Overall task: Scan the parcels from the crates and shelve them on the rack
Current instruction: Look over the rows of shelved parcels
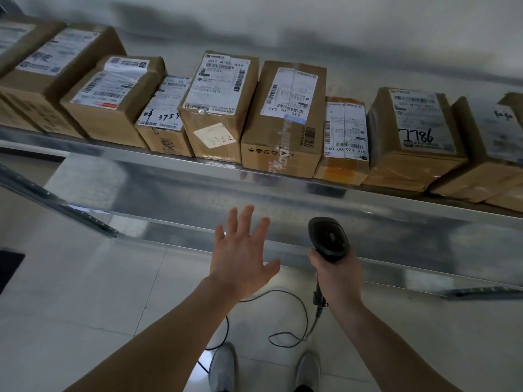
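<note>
The scene is being viewed from a single head-worn camera, which is being pointed forward and down; the shelf (283, 190) is being seen close, the floor (85, 292) below.

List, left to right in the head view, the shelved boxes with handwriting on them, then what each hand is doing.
Box marked 3753 → box marked 7786. Left hand open, empty; right hand grips the scanner.
</note>
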{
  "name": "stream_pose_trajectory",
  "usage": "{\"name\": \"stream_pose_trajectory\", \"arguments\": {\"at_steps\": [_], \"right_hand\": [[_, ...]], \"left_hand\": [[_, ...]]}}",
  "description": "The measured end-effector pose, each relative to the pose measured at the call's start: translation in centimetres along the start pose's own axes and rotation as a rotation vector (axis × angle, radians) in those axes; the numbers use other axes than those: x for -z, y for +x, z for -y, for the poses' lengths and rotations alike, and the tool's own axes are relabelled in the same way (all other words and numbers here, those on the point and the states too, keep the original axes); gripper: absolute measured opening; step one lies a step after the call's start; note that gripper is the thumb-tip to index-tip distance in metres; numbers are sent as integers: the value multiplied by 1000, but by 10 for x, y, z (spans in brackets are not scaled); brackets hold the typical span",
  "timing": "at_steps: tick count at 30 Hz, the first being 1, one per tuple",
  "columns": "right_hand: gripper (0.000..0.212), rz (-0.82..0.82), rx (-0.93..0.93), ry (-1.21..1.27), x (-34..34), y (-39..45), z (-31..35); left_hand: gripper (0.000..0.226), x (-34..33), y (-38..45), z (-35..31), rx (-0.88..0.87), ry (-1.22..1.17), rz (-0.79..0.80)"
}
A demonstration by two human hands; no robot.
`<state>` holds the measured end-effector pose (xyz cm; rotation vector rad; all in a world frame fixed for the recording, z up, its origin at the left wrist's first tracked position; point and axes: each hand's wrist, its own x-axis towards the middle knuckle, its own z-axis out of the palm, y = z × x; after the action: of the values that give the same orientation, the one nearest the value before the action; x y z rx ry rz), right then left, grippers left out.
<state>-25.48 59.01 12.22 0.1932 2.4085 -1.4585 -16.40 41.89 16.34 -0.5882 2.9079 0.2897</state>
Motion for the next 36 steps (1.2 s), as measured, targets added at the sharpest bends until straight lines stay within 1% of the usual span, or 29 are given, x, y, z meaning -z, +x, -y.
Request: {"name": "stream_pose_trajectory", "arguments": {"at_steps": [2, 6, 11, 17, 22, 24, 28, 31, 34, 36], "right_hand": [[24, 7, -3, 1, -8, 12, -7], [21, 33, -22, -3, -23, 35, -20], [20, 10, -83, 1, -37, 67, -32], [20, 8, -140, -63, -57, 109, -55], [11, 24, -145, -50, -72, 137, -70], [11, 22, -137, -46, -79, 147, -76], [23, 12, -112, -29, -91, 166, -83], [27, 24, -98, -27, -97, 178, -86], [27, 28, -78, -47, -105, 187, -91], [24, 14, -68, -55, -112, 192, -95]], "left_hand": [[83, -11, 9, -2, 2, -13, 11], [83, -37, 28, -6, -4, 16, 38], [85, -68, 48, -7, -3, 14, 61], [86, -95, 69, 0, 22, -14, 45], [87, -114, 85, 9, 28, 2, 43], [87, -122, 90, 13, 29, 13, 49], [87, -136, 96, 22, 39, 27, 45], [85, -145, 98, 28, 35, 36, 48], [85, -153, 104, 30, 27, 43, 34], [85, -159, 110, 30, 22, 40, 28]]}}
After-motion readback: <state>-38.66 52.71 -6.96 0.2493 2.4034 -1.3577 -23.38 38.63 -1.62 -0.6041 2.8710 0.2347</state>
